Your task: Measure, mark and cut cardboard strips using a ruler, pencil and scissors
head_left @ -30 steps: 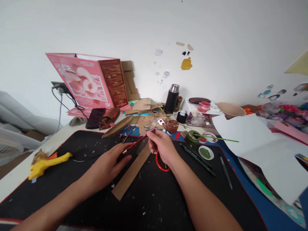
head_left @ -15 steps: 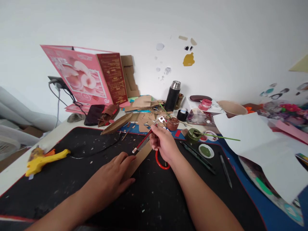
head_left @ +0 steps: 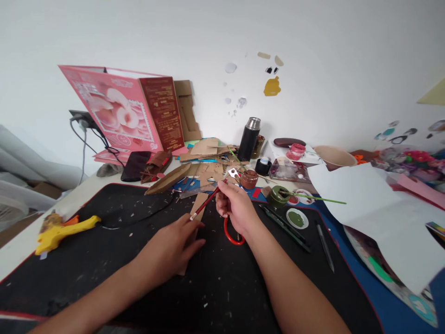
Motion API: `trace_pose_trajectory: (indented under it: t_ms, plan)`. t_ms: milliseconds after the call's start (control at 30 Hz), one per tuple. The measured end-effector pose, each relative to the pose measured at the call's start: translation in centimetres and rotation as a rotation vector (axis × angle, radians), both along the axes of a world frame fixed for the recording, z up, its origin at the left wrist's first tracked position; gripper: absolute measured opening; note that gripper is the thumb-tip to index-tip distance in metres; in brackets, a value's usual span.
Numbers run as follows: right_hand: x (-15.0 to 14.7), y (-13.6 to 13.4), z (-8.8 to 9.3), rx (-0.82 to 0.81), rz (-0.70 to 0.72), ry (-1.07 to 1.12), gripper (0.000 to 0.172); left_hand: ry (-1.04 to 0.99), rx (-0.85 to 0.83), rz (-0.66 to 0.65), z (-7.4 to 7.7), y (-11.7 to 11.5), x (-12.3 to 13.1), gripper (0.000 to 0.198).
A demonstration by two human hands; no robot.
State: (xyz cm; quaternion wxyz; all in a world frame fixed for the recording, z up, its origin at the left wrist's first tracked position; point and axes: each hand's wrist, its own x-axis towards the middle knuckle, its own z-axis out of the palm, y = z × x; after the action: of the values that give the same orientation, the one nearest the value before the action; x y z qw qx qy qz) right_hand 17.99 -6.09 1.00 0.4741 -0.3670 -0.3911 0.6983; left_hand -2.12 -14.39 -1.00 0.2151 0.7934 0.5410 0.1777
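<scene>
My right hand (head_left: 233, 208) is closed around a red-handled paintbrush (head_left: 206, 202), which slants down to the left with its tip close to my left fingertips. My left hand (head_left: 171, 250) lies flat with fingers stretched out on a long brown cardboard strip (head_left: 196, 207), covering most of it on the black mat (head_left: 104, 241). A red scissor loop (head_left: 232, 236) shows just under my right wrist. A small brown paint jar (head_left: 249, 179) stands just beyond my right hand.
A yellow glue gun (head_left: 62, 231) lies at the mat's left. Green paint jar (head_left: 278, 196) with a green stick, a green palette dish (head_left: 297, 218), dark pens (head_left: 285, 223), a black flask (head_left: 249, 138), cardboard scraps (head_left: 208, 153), a pink box (head_left: 121, 111) and white paper (head_left: 375, 208) crowd the back and right.
My left hand slid forward over the cardboard strip, which turned to point more away from me. My right hand lifted slightly, tilting the brush steeper. The camera dipped a little.
</scene>
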Motion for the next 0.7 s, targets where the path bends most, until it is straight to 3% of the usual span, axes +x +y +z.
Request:
trace_pose_trajectory:
  t_ms: [100,167,233,333,433,533,600,700]
  plan:
    - [0.0,0.0,-0.1,0.017,0.005,-0.024,0.053,-0.256,-0.123,0.155,2.0,1.3,-1.3,0.047]
    - [-0.1,-0.1,-0.1,0.066,0.023,-0.067,0.052,-0.441,-0.294,0.201,3.4,1.6,-1.8,0.065]
    - [-0.3,-0.3,-0.2,0.124,0.047,-0.126,0.050,-0.594,-0.455,0.175,4.4,1.4,-1.7,0.077]
    - [-0.5,-0.4,-0.4,0.169,0.065,-0.200,0.050,-0.605,-0.590,0.083,5.0,0.7,-1.1,0.072]
    - [-0.5,-0.4,-0.5,0.197,0.066,-0.248,0.048,-0.616,-0.620,0.114,5.0,0.5,-0.9,0.062]
    - [-0.3,-0.4,-0.8,0.292,0.016,-0.343,0.042,-0.751,-0.531,0.277,4.9,1.1,-1.5,0.056]
    - [-0.3,-0.6,-1.0,0.423,-0.063,-0.495,0.034,-0.777,-0.482,0.354,4.8,1.6,-1.9,0.053]
    - [-0.4,-1.0,-1.1,0.676,-0.111,-0.774,0.026,-0.711,-0.539,0.331,4.6,1.7,-1.9,0.051]
